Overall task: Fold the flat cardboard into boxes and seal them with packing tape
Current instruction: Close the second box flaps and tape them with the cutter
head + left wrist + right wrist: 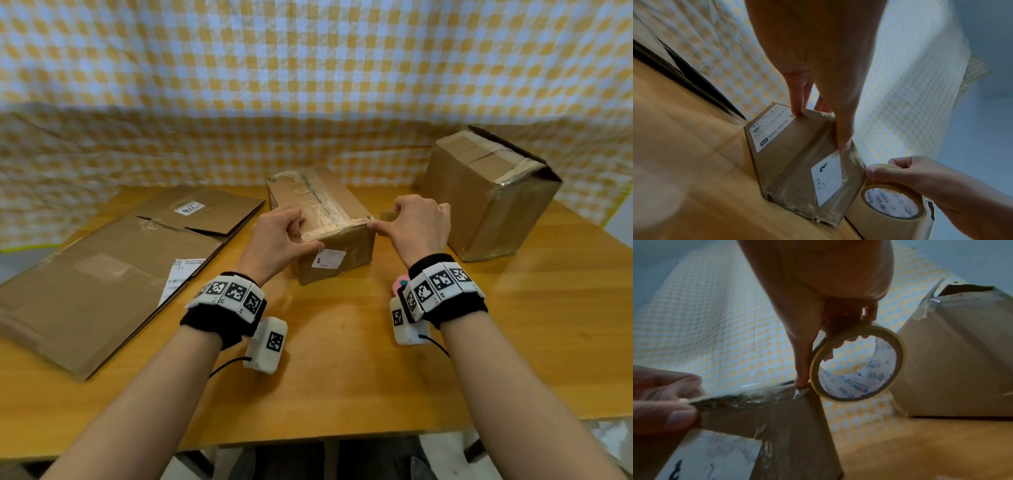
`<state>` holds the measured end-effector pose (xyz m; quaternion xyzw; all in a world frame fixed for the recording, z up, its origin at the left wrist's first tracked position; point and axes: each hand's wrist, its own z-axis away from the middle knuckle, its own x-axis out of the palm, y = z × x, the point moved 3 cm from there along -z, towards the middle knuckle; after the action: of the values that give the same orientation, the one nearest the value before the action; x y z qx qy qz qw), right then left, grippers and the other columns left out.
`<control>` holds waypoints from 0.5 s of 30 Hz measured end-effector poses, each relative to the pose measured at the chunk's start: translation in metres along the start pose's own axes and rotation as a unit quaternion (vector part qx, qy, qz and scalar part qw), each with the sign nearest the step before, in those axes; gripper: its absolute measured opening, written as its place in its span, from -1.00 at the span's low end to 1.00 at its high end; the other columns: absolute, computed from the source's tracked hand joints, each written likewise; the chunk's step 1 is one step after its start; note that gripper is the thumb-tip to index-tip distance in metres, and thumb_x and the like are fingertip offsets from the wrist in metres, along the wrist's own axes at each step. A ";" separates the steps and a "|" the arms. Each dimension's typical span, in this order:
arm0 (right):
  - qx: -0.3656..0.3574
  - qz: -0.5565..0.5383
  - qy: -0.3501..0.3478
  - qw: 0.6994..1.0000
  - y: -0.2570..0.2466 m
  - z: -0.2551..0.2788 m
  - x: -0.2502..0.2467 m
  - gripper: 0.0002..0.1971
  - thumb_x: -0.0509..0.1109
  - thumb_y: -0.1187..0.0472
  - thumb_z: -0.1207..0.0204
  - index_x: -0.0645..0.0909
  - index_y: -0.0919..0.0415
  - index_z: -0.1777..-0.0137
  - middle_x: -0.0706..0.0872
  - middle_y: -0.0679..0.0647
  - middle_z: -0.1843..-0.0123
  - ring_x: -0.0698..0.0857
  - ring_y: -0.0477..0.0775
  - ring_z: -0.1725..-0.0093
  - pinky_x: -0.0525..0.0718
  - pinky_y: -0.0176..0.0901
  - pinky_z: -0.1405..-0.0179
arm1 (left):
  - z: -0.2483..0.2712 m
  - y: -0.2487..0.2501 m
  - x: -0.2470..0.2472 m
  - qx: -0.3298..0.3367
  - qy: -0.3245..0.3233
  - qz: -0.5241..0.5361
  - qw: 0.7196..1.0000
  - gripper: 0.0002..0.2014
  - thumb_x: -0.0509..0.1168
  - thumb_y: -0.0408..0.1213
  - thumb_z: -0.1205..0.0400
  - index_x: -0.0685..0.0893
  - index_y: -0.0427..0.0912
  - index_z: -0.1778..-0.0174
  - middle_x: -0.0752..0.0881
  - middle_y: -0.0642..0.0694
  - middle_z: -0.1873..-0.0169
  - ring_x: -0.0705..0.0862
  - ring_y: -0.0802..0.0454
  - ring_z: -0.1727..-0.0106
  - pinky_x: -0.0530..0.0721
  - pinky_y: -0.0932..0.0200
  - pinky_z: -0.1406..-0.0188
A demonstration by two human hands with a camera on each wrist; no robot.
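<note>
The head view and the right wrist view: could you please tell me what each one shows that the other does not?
Only the head view shows the flat cardboard sheets lying on the table and both wristbands. Only the right wrist view shows the printed inside of the tape roll. Both show the small box, the bigger taped box, and the left hand and right hand at the small box's near top edge.

Small brown box (329,219) upright at bench centre, top seam taped, white label on near face; tape roll (893,203) touching its right top corner; larger taped box (489,192) tilted, right; flat cardboard (102,274) left.
</note>
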<state>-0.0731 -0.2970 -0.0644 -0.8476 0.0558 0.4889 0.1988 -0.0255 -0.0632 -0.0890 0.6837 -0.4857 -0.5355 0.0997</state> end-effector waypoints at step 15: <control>0.015 -0.010 -0.108 0.994 0.001 -0.028 -0.003 -0.48 0.62 -0.36 -0.25 0.58 0.07 0.23 0.65 -0.03 0.18 0.63 0.16 -0.09 0.31 0.03 -0.10 | 0.007 -0.015 0.001 -0.035 -0.015 0.123 0.992 -0.73 0.50 -0.29 -0.55 0.53 -0.32 0.23 0.69 -0.04 -0.25 0.46 0.75 -0.19 0.55 0.52 -0.18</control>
<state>-0.0523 -0.3089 -0.0501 -0.7870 0.0334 0.5749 0.2213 -0.0228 -0.0538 -0.1017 0.6071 -0.5485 -0.5457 0.1812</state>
